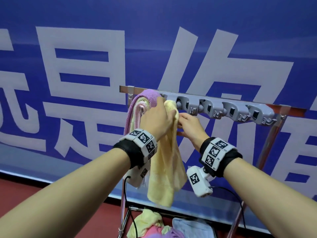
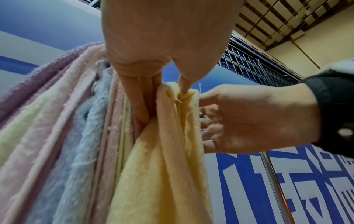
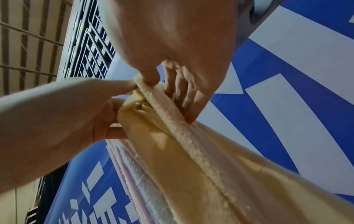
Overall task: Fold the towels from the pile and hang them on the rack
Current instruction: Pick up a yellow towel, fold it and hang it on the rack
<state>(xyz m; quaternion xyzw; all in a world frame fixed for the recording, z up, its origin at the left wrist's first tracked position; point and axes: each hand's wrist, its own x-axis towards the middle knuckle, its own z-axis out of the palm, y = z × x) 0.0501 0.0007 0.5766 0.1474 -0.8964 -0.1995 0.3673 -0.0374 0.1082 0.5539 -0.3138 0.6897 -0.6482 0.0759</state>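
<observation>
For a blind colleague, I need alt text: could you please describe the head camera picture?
Both hands hold the top of a pale yellow terry towel at a grey wall-mounted rack of clips: the left hand grips it, the right hand pinches its edge. Purple, pink and pale green towels hang to its left, before a blue banner.
</observation>
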